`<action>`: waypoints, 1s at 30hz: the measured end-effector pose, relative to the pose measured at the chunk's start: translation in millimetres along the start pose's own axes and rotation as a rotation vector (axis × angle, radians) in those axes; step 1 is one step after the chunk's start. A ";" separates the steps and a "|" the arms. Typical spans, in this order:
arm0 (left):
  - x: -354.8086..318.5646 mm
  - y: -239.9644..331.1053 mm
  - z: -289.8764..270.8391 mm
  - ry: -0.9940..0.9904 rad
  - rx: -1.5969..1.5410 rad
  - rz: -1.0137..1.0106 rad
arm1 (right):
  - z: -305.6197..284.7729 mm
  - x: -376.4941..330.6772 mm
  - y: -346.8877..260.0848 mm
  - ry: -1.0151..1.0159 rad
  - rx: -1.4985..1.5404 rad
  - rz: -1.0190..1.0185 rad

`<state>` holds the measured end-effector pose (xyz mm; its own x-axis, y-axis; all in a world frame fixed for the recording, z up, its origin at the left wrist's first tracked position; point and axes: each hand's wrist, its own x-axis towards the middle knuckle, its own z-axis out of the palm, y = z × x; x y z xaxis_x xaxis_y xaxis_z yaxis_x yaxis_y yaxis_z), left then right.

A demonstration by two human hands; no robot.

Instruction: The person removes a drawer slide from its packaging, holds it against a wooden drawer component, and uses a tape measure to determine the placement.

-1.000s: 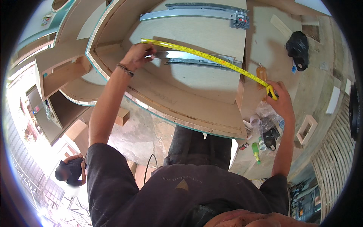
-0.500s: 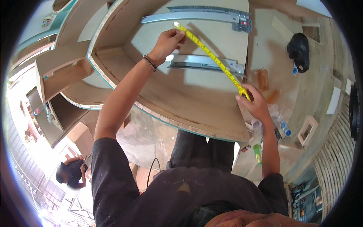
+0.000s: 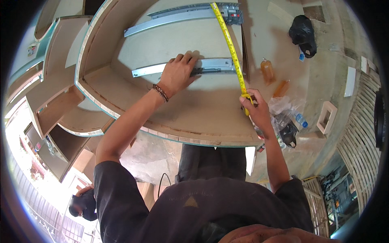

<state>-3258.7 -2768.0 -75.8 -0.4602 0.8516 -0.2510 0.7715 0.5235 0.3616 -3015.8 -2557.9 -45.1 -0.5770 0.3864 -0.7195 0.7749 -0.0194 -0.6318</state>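
My right hand (image 3: 259,110) is closed around the case of a yellow tape measure (image 3: 231,45) at the right end of a curved wooden cabinet (image 3: 194,117). The extended blade slants up and away, its free end over the far drawer slide (image 3: 170,22). My left hand (image 3: 177,75), with a beaded bracelet at the wrist, is on the nearer drawer slide (image 3: 214,63). Its fingers bend over the metal rail and the thumb is on the near side, covering the rail's middle. Both silver slides lie along the cabinet's pale inner panel.
On the floor to the right lie a black plastic bag (image 3: 302,34), orange bottles (image 3: 267,71), a clear bottle (image 3: 300,120) and a wooden frame (image 3: 326,117). More curved cabinet parts (image 3: 52,101) stand at left. Another person (image 3: 84,203) is at lower left.
My left hand has let go of the tape's end and moved down to the nearer slide. The tape now points more steeply away, and my right hand has shifted slightly left in view.
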 end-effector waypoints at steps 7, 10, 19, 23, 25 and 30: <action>4.6 0.8 -2.3 -0.037 -0.013 0.002 | 10.2 -1.7 -4.2 -0.070 -0.033 -0.030; 5.1 2.8 -2.2 0.001 -0.006 0.004 | 15.4 -2.3 -10.7 -0.141 -0.052 -0.032; 6.4 2.9 -8.4 -0.050 -0.012 -0.011 | 19.1 11.3 -15.7 -0.230 -0.073 -0.029; 6.4 3.4 -9.3 -0.058 -0.011 -0.011 | 25.1 16.0 -23.8 -0.244 0.135 -0.001; 7.3 4.4 -13.1 -0.048 -0.037 -0.002 | 29.6 23.0 -26.0 -0.222 0.170 -0.007; 16.2 4.0 -14.9 0.190 -0.203 -0.028 | 38.2 42.2 -49.1 -0.106 0.176 -0.072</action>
<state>-3269.6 -2751.7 -65.1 -0.5690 0.8165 -0.0976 0.6622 0.5253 0.5343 -3088.0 -2575.8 -55.5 -0.6607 0.2935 -0.6908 0.6787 -0.1594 -0.7169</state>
